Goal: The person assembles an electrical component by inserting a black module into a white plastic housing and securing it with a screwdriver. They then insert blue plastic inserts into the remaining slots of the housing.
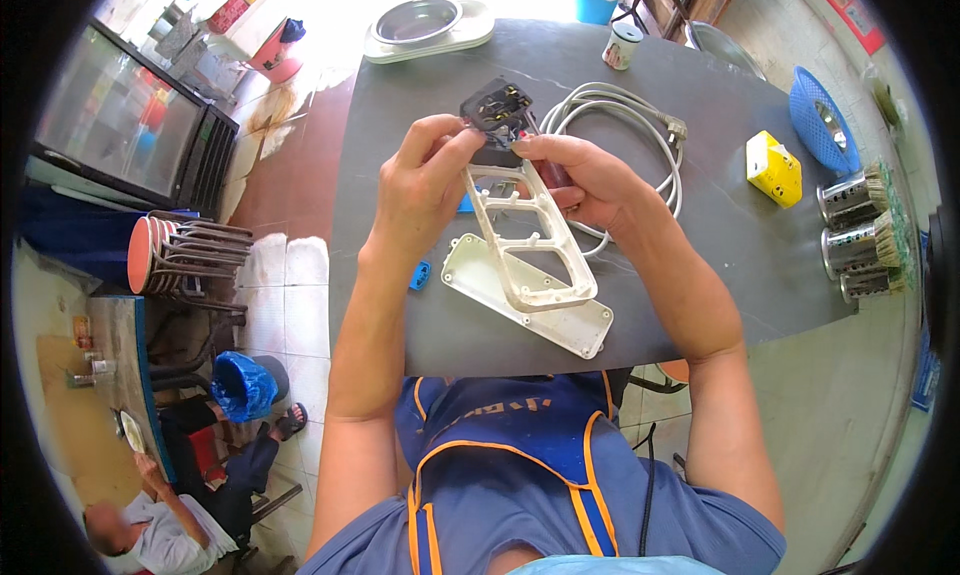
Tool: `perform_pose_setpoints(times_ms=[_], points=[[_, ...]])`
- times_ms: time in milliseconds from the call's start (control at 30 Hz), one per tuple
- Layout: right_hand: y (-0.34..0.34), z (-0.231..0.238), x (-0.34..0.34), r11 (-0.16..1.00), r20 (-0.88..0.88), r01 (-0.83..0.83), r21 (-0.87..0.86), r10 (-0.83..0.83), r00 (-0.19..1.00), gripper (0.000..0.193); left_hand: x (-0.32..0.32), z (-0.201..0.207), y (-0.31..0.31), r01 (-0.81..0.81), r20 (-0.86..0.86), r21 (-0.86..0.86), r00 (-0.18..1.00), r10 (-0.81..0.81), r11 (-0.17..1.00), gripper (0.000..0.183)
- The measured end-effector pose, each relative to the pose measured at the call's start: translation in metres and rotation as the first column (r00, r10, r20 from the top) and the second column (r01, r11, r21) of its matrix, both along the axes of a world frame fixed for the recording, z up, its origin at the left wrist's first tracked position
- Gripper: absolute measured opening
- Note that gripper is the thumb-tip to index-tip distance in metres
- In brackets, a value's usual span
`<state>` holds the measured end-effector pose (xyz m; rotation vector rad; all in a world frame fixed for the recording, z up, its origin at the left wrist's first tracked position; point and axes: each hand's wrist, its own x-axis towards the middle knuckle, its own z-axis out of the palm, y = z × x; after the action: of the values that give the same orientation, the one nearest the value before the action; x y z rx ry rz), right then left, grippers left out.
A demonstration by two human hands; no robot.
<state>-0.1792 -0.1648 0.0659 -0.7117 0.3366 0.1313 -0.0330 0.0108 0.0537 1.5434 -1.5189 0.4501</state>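
Note:
In the fingers of my left hand is a black socket insert with brass-coloured contacts, at the far end of an open white power strip housing. My right hand closes around a tool with a dark red, see-through handle, probably a screwdriver; its tip is hidden among the parts. The housing slants toward me over its long white cover, which lies on the table. Beside my left forearm is a small blue piece. A grey cable lies coiled past my right hand, its plug at the right.
The grey table carries a steel bowl on a white tray, a can, a yellow tissue pack, a blue basket and steel utensil holders. Stacked stools and a seated person are at the left.

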Motion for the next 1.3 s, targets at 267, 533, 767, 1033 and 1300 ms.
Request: perform_pose_setpoints(times_ms=[267, 533, 767, 1033, 1300], points=[[0.0, -0.001, 0.002, 0.999, 0.038, -0.044, -0.008, 0.044, 0.998, 0.022, -0.001, 0.0, 0.0, -0.036, 0.059, -0.002, 0.998, 0.036, 0.999, 0.037], [0.013, -0.031, -0.008, 0.65, 0.297, 0.445, -0.616, -0.331, 0.895, 0.023, 0.003, 0.002, -0.002, -0.083, -0.045, -0.088, 0.996, 0.079, 0.993, 0.033], [0.023, -0.031, 0.009, 0.017, 0.763, 0.763, -0.646, -0.004, 0.646, 0.05, -0.002, 0.007, 0.001, -0.068, -0.114, -0.062, 0.992, 0.06, 0.996, 0.032], [0.011, -0.021, 0.014, -0.201, 0.69, 0.721, -0.663, 0.212, 0.693, 0.044, 0.004, 0.003, 0.005, -0.097, -0.112, 0.024, 0.989, 0.099, 0.995, 0.037], [0.003, -0.018, 0.039, 0.016, 0.542, 0.543, -0.839, 0.092, 0.835, 0.028, 0.009, -0.006, 0.002, -0.027, -0.609, 0.091, 0.789, 0.077, 0.996, 0.026]])
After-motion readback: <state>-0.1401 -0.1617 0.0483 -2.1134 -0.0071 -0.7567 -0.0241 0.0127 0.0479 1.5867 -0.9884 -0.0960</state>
